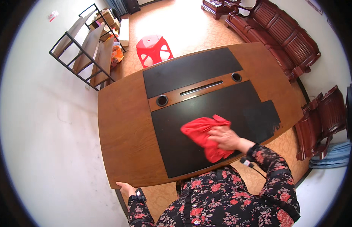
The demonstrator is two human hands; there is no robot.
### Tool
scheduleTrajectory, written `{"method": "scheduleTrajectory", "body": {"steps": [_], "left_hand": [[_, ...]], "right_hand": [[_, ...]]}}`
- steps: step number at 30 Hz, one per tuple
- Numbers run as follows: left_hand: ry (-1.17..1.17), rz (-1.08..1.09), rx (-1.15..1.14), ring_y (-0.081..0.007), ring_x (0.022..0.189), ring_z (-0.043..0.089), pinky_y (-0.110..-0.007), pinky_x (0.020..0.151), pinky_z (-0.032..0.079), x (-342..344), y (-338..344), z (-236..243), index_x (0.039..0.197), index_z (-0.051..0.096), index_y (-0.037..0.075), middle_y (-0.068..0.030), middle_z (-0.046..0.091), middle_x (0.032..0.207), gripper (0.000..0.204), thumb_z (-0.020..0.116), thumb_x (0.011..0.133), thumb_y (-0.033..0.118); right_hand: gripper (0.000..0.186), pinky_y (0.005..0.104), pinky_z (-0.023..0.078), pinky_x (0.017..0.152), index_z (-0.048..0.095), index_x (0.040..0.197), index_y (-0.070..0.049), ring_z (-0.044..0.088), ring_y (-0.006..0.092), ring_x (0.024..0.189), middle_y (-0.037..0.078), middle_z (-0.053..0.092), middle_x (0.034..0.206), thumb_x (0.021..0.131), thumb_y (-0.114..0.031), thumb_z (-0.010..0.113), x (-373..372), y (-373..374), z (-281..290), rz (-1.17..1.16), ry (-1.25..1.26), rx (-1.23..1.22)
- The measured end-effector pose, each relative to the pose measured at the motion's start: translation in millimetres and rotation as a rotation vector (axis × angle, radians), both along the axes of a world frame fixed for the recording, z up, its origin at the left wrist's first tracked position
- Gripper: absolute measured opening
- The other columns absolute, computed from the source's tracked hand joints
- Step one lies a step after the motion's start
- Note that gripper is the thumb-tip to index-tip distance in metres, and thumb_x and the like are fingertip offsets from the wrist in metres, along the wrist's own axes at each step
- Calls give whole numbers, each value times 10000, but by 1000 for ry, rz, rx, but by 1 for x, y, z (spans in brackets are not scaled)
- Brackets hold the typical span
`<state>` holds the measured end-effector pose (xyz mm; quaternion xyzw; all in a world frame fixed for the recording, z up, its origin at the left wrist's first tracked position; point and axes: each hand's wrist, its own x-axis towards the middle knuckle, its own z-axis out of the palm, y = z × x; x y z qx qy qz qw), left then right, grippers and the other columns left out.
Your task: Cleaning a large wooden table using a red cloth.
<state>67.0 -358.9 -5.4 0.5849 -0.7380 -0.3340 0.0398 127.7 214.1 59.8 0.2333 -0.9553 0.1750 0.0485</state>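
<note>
A wooden table (127, 132) with black inlaid panels (176, 151) fills the middle of the view, with two round holes and a long slot across it. My right hand (225, 138) presses on a crumpled red cloth (202, 130) on the lower black panel, fingers bent over it and slightly blurred. My left hand (126, 188) grips the table's near left corner, its fingers partly hidden at the edge. The right end of the lower panel has an uneven, scuffed-looking dark patch (263, 117).
A red plastic stool (153, 47) stands beyond the table. A metal-framed shelf (83, 49) with boxes is at back left, beside a white wall (47, 132). Carved wooden seats (266, 34) line the right side, with a wooden chair (327, 113) and blue cloth (329, 155) nearby.
</note>
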Motion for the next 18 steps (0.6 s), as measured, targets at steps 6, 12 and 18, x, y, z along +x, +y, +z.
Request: {"method": "scheduleTrajectory", "body": {"steps": [6,12,18], "left_hand": [[190,78,27,-379,1121,576,-424,945,460,5,-11,-14,1227,551,-102,-228,588,1258,829,342,934,645],[211,69,52,-392,1103,570,-426,966,443,1,-2,-9,1196,524,-171,-248,572,1263,885,373,924,658],[275,76,68,-388,1122,560,-431,974,432,3,-7,-18,1196,524,-171,-253,581,1247,886,379,921,659]], "right_hand": [[507,457,390,952,552,1211,-159,460,290,1210,63,522,1283,708,-173,616,-30,83,-29,-745,252,198],[446,464,400,745,582,1138,-150,489,282,1032,70,552,1080,697,-216,582,-131,-17,-44,-887,401,147],[505,487,405,950,566,1182,-151,432,303,1250,75,515,1277,688,-198,660,-65,-101,-14,130,87,-34]]}}
